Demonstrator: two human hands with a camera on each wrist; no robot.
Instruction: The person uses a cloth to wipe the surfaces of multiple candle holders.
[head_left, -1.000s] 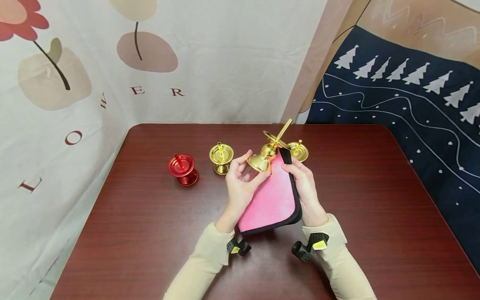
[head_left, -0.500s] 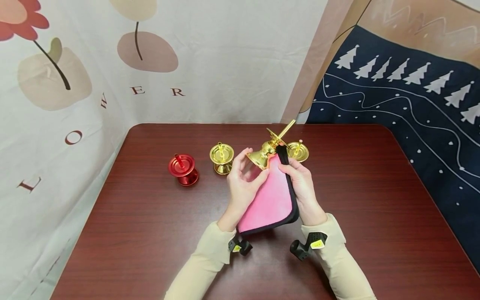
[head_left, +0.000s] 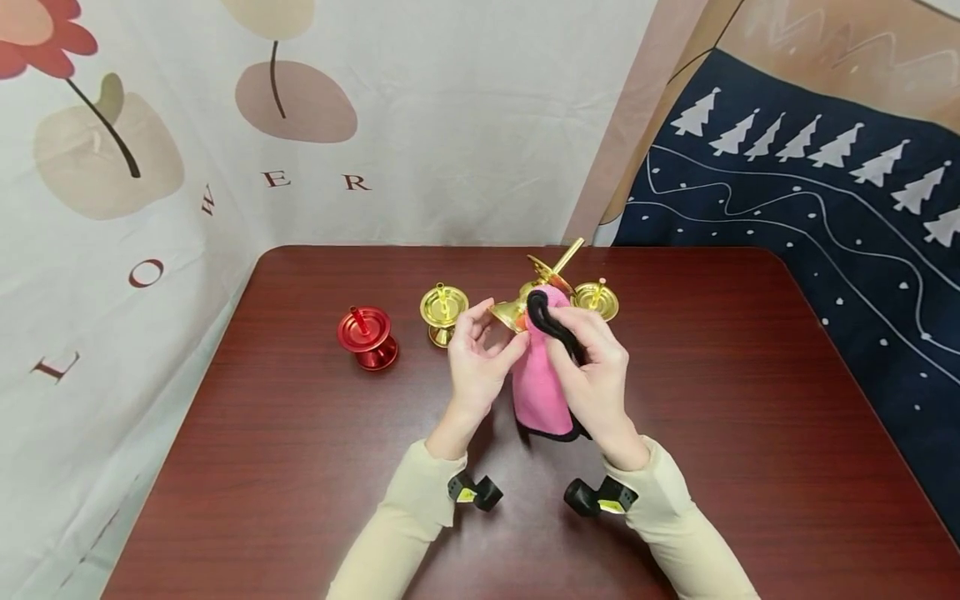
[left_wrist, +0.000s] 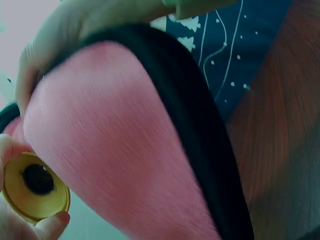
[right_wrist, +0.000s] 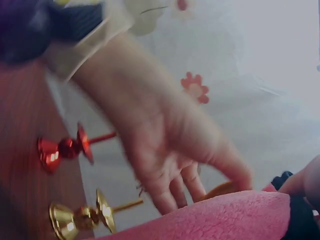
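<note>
My left hand (head_left: 476, 358) pinches a shiny gold candle holder (head_left: 508, 315) by its flared base, tilted with its spike up to the right. The base's round underside (left_wrist: 20, 200), with a dark hollow, faces the left wrist view. My right hand (head_left: 596, 375) grips a pink cloth (head_left: 540, 392) with black edging, folded against the holder's stem and hiding part of it. The cloth hangs down over the table between the hands. In the right wrist view the cloth covers most of the held holder.
A red candle holder (head_left: 365, 335) and a gold candle holder (head_left: 443, 308) stand upright on the brown table (head_left: 315, 467), left of the hands. Another gold candle holder (head_left: 597, 298) stands behind the right hand. A pale printed curtain (head_left: 465, 100) hangs behind the table.
My right hand has moved left and turned over, bringing the cloth's edge over the holder's stem. The cloth, spread flat before, is now bunched and narrower. The left hand keeps its hold.
</note>
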